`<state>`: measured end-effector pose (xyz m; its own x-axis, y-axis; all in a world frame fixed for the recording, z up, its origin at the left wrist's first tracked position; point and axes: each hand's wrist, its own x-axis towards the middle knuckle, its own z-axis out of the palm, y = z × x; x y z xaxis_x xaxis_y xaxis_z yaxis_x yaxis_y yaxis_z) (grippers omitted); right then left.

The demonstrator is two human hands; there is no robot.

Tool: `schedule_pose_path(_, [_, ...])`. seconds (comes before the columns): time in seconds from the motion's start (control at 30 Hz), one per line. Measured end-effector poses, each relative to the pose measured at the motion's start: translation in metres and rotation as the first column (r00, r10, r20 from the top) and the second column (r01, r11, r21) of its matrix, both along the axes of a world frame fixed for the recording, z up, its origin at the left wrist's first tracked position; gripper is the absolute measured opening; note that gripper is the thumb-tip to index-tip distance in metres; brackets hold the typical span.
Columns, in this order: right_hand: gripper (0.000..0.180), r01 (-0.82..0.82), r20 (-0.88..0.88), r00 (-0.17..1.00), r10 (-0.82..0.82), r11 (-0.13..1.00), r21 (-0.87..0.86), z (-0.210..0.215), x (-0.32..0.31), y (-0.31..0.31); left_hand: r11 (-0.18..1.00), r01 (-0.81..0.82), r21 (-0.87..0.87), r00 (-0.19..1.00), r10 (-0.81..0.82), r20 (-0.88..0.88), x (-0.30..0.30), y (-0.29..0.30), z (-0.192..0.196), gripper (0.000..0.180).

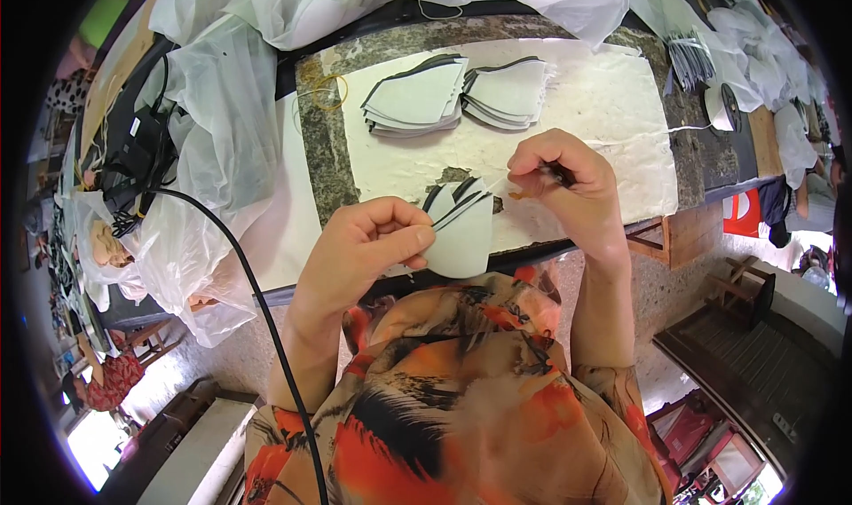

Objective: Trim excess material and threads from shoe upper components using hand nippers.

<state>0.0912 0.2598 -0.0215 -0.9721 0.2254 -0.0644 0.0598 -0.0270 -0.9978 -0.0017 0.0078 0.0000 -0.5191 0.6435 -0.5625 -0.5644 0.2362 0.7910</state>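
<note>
My left hand (377, 239) pinches a small stack of white fabric pieces (463, 246) with black edges by its left side, near the table's front edge. The pieces are fanned a little at the top. To the right, apart from them, my right hand (572, 185) is closed round a small dark object (559, 173), mostly hidden by the fingers. An orange-brown bit shows below its fingertips; I cannot tell what it is. Farther back lie a left pile of similar pieces (413, 98) and a right pile (506, 95), their far edges black.
The pieces lie on a white sheet (603, 106) over a worn board. Plastic bags (226, 106) crowd the left and back. A black cable (244, 265) runs from a power adapter (133, 141) past my left arm. A white spool (723, 107) stands at the right.
</note>
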Motion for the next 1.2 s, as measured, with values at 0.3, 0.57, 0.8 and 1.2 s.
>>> schedule_pose_path(0.3, [0.022, -0.180, 0.068, 0.978, 0.196, 0.964, -0.196, 0.014, -0.001, 0.002, 1.000, 0.003, -0.030, 0.984, -0.008, -0.176, 0.010, 0.000, 0.009, 0.010])
schedule_pose_path(0.57, [0.027, -0.218, 0.263, 0.934, 0.244, 0.968, -0.123, 0.029, -0.004, -0.020, 0.987, 0.009, -0.159, 0.805, -0.102, -0.585, 0.020, 0.016, 0.018, 0.009])
schedule_pose_path(0.8, [0.023, -0.257, 0.284, 0.922, 0.261, 0.965, -0.052, 0.027, -0.002, -0.019, 0.994, -0.001, -0.108, 0.903, -0.046, -0.427, 0.017, 0.015, 0.012, 0.012])
schedule_pose_path(1.2, [0.018, -0.219, -0.010, 0.975, 0.222, 0.966, 0.135, 0.010, 0.003, -0.013, 0.996, 0.075, -0.055, 0.961, -0.087, -0.264, 0.002, 0.013, -0.005, 0.016])
